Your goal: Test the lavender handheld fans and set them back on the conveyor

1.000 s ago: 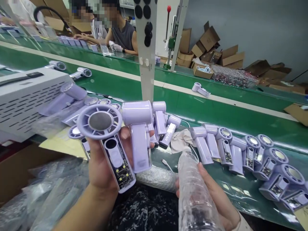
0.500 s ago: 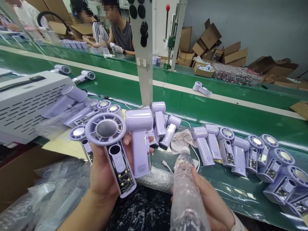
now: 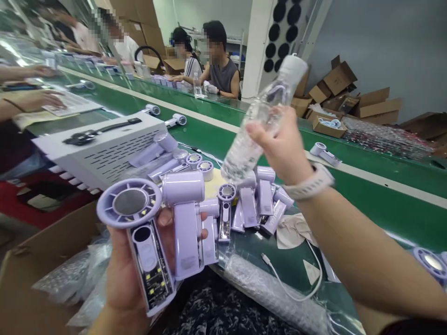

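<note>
My left hand [image 3: 120, 272] is wrapped round two lilac handheld fans. One fan [image 3: 147, 249] faces me, its round grille at the top and a see-through handle with a circuit board inside. The second fan [image 3: 188, 237] stands beside it with its plain side showing. My right hand [image 3: 284, 151], a pale watch band on its wrist, grips a clear plastic bottle [image 3: 242, 146] with a white cap. The bottle is raised and tilted over the bench, cap end up and to the right. Behind and below its base lie several more lilac fans [image 3: 249, 207].
A grey vented metal case [image 3: 115, 149] stands at left, above a cardboard box [image 3: 21, 270] of plastic bags. A cloth [image 3: 295, 230], a white cable [image 3: 279, 279] and a bubble-wrap roll [image 3: 272, 293] lie on the bench. Co-workers sit beyond the green conveyor [image 3: 216, 139]; another person's hand [image 3: 45, 100] is at left.
The bottle has gone up and forward over the bench in my right hand, from low in front of me. My view has turned left. My left hand keeps both fans.
</note>
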The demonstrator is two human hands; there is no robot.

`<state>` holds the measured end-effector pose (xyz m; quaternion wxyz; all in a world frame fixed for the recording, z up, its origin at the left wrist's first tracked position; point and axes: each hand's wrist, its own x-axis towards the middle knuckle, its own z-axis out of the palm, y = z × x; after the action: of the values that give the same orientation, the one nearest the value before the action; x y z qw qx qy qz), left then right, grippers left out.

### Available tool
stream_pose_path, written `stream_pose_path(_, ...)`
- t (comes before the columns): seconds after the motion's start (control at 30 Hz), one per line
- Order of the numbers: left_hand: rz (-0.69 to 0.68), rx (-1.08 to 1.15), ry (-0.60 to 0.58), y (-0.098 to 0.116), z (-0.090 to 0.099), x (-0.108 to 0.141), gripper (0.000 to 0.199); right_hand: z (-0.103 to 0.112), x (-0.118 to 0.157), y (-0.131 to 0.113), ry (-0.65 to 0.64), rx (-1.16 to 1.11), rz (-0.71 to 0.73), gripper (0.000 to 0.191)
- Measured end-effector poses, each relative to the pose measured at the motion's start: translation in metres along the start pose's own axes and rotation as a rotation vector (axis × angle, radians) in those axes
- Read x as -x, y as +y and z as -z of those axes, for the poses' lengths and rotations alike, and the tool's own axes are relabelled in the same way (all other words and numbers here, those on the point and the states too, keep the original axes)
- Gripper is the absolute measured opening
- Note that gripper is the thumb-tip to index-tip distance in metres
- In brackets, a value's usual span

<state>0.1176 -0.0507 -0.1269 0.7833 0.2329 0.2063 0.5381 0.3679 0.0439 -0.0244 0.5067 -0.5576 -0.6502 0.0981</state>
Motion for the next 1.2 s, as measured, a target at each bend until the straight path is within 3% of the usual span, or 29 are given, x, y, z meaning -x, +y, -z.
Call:
stream_pose_path(0.13, 0.029, 0.038, 0.037, -0.009, -0.002, 0.011, 0.051, -0.078, -0.023, 0.009, -0.118, 0.129, -0.028, 0.074)
stream_pose_path(0.2, 0.065, 0.052, 0.011, -0.016, -0.006, 0.009, 0.052, -0.093, -0.017, 0.018, -0.195, 0.172, -0.034, 0.068)
stream_pose_path(0.27, 0.112, 0.064, -0.015, -0.021, -0.009, 0.004, 0.052, -0.076, -0.006, 0.024, -0.233, 0.226, -0.003, 0.066)
stream_pose_path(0.37, 0.155, 0.114, -0.078, -0.026, -0.012, -0.005, 0.048, -0.004, 0.024, 0.032, -0.125, 0.334, 0.096, 0.057)
stream_pose_path(0.43, 0.211, 0.159, -0.135, -0.032, -0.015, -0.012, 0.048, 0.047, 0.058, 0.044, 0.051, 0.445, 0.12, 0.022)
stream_pose_path(0.5, 0.291, 0.19, -0.197, -0.042, -0.023, -0.019, 0.048, 0.08, 0.1, 0.067, 0.123, 0.6, 0.126, 0.021)
stream_pose_path(0.53, 0.33, 0.197, -0.217, -0.049, -0.029, -0.022, 0.047, 0.087, 0.121, 0.081, 0.083, 0.637, 0.119, 0.023)
stream_pose_path(0.63, 0.457, 0.182, -0.214, -0.074, -0.051, -0.031, 0.047, 0.087, 0.171, 0.114, -0.021, 0.689, 0.102, 0.025)
stream_pose_path(0.7, 0.568, 0.14, -0.168, -0.093, -0.066, -0.034, 0.051, 0.089, 0.186, 0.113, -0.008, 0.671, 0.091, 0.024)
stream_pose_path(0.9, 0.833, 0.096, -0.096, -0.132, -0.083, -0.022, 0.059, 0.119, 0.193, 0.06, 0.061, 0.212, -0.111, 0.012)
stream_pose_path(1.03, 0.924, -0.033, -0.1, -0.139, -0.084, -0.011, 0.065, 0.107, 0.191, 0.067, -0.108, -0.224, -0.341, 0.04)
stream_pose_path(1.1, 0.931, -0.07, -0.089, -0.139, -0.085, -0.009, 0.069, 0.103, 0.189, 0.073, -0.139, -0.297, -0.451, 0.042)
stream_pose_path(1.2, 0.933, -0.071, -0.066, -0.137, -0.085, -0.011, 0.062, 0.11, 0.19, 0.075, -0.216, -0.315, -0.491, 0.037)
